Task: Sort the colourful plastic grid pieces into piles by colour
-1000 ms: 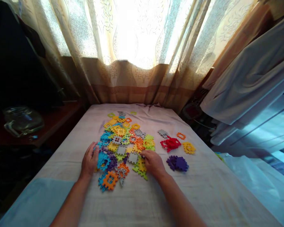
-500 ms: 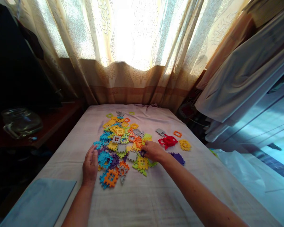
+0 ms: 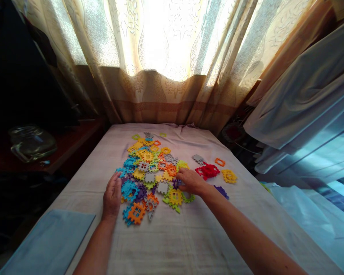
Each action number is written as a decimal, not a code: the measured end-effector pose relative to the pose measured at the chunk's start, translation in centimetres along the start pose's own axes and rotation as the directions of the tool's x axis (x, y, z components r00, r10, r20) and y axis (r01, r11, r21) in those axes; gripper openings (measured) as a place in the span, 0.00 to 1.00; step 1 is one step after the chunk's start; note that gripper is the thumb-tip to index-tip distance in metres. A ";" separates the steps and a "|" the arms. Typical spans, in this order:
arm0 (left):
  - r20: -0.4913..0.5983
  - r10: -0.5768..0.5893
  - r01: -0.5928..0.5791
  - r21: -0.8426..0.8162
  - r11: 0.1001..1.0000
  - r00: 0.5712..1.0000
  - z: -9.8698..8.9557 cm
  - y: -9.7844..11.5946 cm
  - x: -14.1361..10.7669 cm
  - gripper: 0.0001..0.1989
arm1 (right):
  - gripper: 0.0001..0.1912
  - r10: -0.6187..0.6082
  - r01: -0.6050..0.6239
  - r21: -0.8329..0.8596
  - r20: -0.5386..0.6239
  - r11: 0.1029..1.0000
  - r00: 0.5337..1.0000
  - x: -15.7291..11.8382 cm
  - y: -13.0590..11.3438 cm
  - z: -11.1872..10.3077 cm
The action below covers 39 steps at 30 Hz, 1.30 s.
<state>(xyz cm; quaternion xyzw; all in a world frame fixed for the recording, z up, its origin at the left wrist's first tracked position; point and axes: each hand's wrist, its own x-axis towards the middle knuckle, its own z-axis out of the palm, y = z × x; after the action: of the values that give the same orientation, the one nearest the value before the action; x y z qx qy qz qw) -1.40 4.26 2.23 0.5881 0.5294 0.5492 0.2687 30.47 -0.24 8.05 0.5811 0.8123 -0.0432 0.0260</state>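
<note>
A loose pile of colourful interlocking plastic tiles with toothed edges lies on the cloth-covered table. My right hand is at the pile's right side, its fingers closed on a purple tile. Close to that hand are a yellow window tile, a green tile and a grey square tile. My left hand rests on its edge along the pile's left side, fingers stretched out and holding nothing. Beside it lie a blue tile and an orange window tile.
Apart from the pile, red tiles, a yellow tile, an orange frame tile and a purple tile lie to the right. A light-blue flat board covers the front left corner. A glass jug stands left; curtains hang behind.
The view has shifted slightly, moving everything a little rightward. My right hand has moved slightly at the pile, and more of the purple and green tiles beside it shows. My left hand stays put.
</note>
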 end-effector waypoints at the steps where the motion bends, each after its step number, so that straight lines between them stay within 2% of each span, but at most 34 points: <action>1: 0.001 -0.001 0.001 0.002 1.000 1.000 0.0 0.0 0.0 0.29 | 0.11 0.011 -0.011 -0.005 -0.009 1.000 1.000 0.0 0.1 0.2; 5: 0.005 -0.005 0.005 0.009 1.000 1.000 0.1 0.1 0.0 0.30 | 0.07 0.082 -0.082 0.002 -0.039 0.997 0.996 -0.5 -0.1 0.8; 7: 0.008 -0.008 0.008 0.015 1.000 1.000 0.1 0.1 0.0 0.29 | 0.06 0.149 -0.146 0.045 -0.096 0.988 0.984 -1.2 -0.3 0.8; 9: 0.012 -0.013 0.013 0.024 1.000 1.000 0.1 0.2 0.0 0.29 | 0.08 0.247 -0.226 0.132 -0.183 0.965 0.952 -2.3 -0.6 0.5; 11: 0.018 -0.017 0.016 0.030 0.999 1.000 0.1 0.2 0.0 0.28 | 0.09 0.370 -0.308 0.257 -0.250 0.916 0.894 -3.8 -0.6 0.3; 13: 0.017 -0.017 0.016 0.034 0.999 1.000 0.1 0.1 0.0 0.27 | 0.11 0.507 -0.395 0.376 -0.274 0.839 0.817 -5.6 -0.3 0.1; 16: 0.012 -0.013 0.012 0.045 0.999 1.000 0.1 0.1 0.0 0.27 | 0.13 0.688 -0.547 0.454 -0.241 0.704 0.685 -8.4 0.9 0.2; 18: 0.015 -0.011 0.010 0.054 0.999 1.000 0.1 0.0 0.0 0.28 | 0.15 0.748 -0.620 0.452 -0.190 0.642 0.636 -9.8 1.9 0.2; 20: 0.022 -0.008 0.006 0.060 0.998 1.000 0.1 0.0 0.0 0.29 | 0.15 0.768 -0.665 0.433 -0.110 0.608 0.630 -10.7 2.5 0.0; 23: 0.026 0.004 -0.006 0.067 0.998 1.000 0.1 -0.1 0.1 0.30 | 0.14 0.760 -0.700 0.404 0.016 0.589 0.649 -11.1 2.6 -0.4; 27: 0.025 0.008 -0.009 0.072 0.997 1.000 0.1 -0.1 0.0 0.29 | 0.12 0.751 -0.720 0.380 0.090 0.581 0.654 -10.8 2.0 -0.4; 31: 0.029 0.009 -0.011 0.069 0.998 1.000 0.1 -0.1 0.0 0.28 | 0.13 0.755 -0.725 0.362 0.080 0.586 0.650 -11.0 2.0 -0.1; 37: 0.026 0.004 -0.005 0.053 0.999 1.000 0.2 -0.4 0.0 0.26 | 0.15 0.807 -0.775 0.287 0.014 0.563 0.591 -11.5 2.2 -0.8; 39: 0.028 0.005 -0.007 0.056 0.998 1.000 0.1 -0.4 0.0 0.25 | 0.15 0.800 -0.765 0.282 -0.017 0.579 0.600 -11.1 1.7 -1.3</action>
<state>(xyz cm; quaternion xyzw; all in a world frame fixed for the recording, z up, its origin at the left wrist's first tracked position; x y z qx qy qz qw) -1.41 4.38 1.79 0.6047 0.5390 0.5267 0.2579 35.69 -9.98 10.31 0.8798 0.4592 -0.0861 -0.0876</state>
